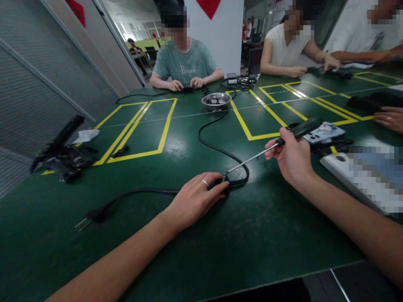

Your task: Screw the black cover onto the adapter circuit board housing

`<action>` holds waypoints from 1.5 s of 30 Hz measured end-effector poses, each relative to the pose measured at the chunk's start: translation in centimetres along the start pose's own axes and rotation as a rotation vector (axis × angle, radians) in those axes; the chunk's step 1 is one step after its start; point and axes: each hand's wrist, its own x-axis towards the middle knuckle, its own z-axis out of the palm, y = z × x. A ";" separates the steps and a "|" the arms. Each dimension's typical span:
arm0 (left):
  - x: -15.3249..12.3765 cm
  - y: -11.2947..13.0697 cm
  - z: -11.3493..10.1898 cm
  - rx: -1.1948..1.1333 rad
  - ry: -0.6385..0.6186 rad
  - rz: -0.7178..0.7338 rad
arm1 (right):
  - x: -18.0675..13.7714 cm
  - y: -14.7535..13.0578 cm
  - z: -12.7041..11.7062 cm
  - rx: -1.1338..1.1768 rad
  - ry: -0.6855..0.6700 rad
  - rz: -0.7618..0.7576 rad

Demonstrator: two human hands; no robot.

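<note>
My left hand (pixel 197 199), a ring on one finger, presses down on a small black part (pixel 220 184) of a black power cable (pixel 217 149) on the green table (pixel 220 243). My right hand (pixel 291 157) grips a screwdriver (pixel 283 142) by its dark handle. The metal shaft slants down to the left, and its tip meets the black part under my left fingers. The cable runs left to a plug (pixel 94 216) with bare prongs and loops away toward a metal bowl (pixel 216 100).
Yellow tape rectangles mark the table. A heap of black parts (pixel 63 155) lies at the left edge, a phone (pixel 324 133) and a white device (pixel 352 172) at the right. Three other people sit at the far side; another hand (pixel 388 118) rests at right.
</note>
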 end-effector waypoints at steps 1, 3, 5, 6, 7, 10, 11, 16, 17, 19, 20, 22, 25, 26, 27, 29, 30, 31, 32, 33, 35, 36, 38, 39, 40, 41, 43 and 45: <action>0.1 0.0 0.0 -0.007 -0.001 -0.004 | 0.0 0.0 0.0 -0.003 -0.003 -0.001; 0.2 0.1 0.0 -0.025 0.005 -0.017 | -0.1 0.0 0.1 -0.008 -0.013 -0.005; 0.2 0.1 0.0 -0.046 0.016 -0.034 | -0.2 0.1 0.1 -0.014 -0.019 -0.010; 0.2 0.1 0.0 -0.056 0.020 -0.041 | -0.2 0.1 0.1 -0.019 -0.020 -0.013; 0.2 0.1 0.1 -0.064 0.021 -0.047 | -0.2 0.1 0.1 -0.025 -0.020 -0.017; 0.2 0.1 0.1 -0.076 0.013 -0.060 | -0.2 0.2 0.0 -0.045 -0.009 -0.041; 0.2 0.1 0.1 -0.074 0.006 -0.063 | -0.1 0.2 0.0 -0.051 -0.005 -0.051; 0.3 0.0 -0.1 -0.060 -0.043 -0.076 | -0.2 0.0 0.1 -0.042 -0.007 -0.089; 0.3 0.0 -0.1 -0.057 -0.053 -0.077 | -0.3 0.0 0.1 -0.036 -0.011 -0.092; 0.4 0.1 -0.2 -0.051 -0.067 -0.079 | -0.4 0.0 0.1 -0.029 -0.017 -0.090; 0.4 0.1 -0.2 -0.050 -0.073 -0.081 | -0.4 0.1 0.1 -0.030 -0.018 -0.087; 0.4 0.2 -0.2 -0.052 -0.075 -0.091 | -0.4 0.1 0.1 -0.032 -0.018 -0.083; 0.4 0.2 -0.1 -0.067 -0.066 -0.101 | -0.3 0.2 0.1 -0.038 -0.019 -0.083; 0.4 0.2 0.0 -0.078 -0.058 -0.104 | -0.3 0.2 0.0 -0.044 -0.019 -0.084; 0.4 0.2 0.0 -0.092 -0.051 -0.108 | -0.2 0.2 0.0 -0.051 -0.018 -0.085; 0.4 0.2 0.0 -0.108 -0.047 -0.113 | -0.2 0.2 0.0 -0.059 -0.007 -0.092; 0.4 0.1 0.0 -0.108 -0.053 -0.113 | -0.2 0.2 0.0 -0.056 0.000 -0.097; 0.4 0.1 -0.1 -0.103 -0.064 -0.110 | -0.1 0.1 0.0 -0.050 0.008 -0.103; 0.4 0.1 -0.1 -0.096 -0.077 -0.106 | -0.1 0.1 0.0 -0.039 0.015 -0.109; 0.4 0.1 -0.1 -0.090 -0.084 -0.103 | -0.1 0.0 0.0 -0.029 0.022 -0.115; 0.4 0.1 -0.2 -0.094 -0.090 -0.103 | -0.2 -0.1 0.1 -0.014 0.028 -0.124; 0.4 0.1 -0.2 -0.103 -0.090 -0.105 | -0.2 -0.1 0.1 -0.012 0.027 -0.129; 0.3 0.0 -0.1 -0.120 -0.087 -0.111 | -0.3 -0.1 0.2 -0.021 0.009 -0.140; 0.3 0.0 -0.1 -0.126 -0.086 -0.113 | -0.4 -0.1 0.3 -0.031 -0.008 -0.145; 0.4 0.0 0.0 -0.131 -0.085 -0.113 | -0.5 -0.1 0.3 -0.043 -0.026 -0.153; 0.4 0.0 0.0 -0.132 -0.084 -0.113 | -0.5 -0.1 0.3 -0.055 -0.044 -0.161; 0.4 0.0 0.0 -0.133 -0.082 -0.111 | -0.6 -0.1 0.3 -0.075 -0.074 -0.178; 0.4 0.0 0.0 -0.136 -0.081 -0.111 | -0.5 -0.2 0.2 -0.049 -0.105 -0.180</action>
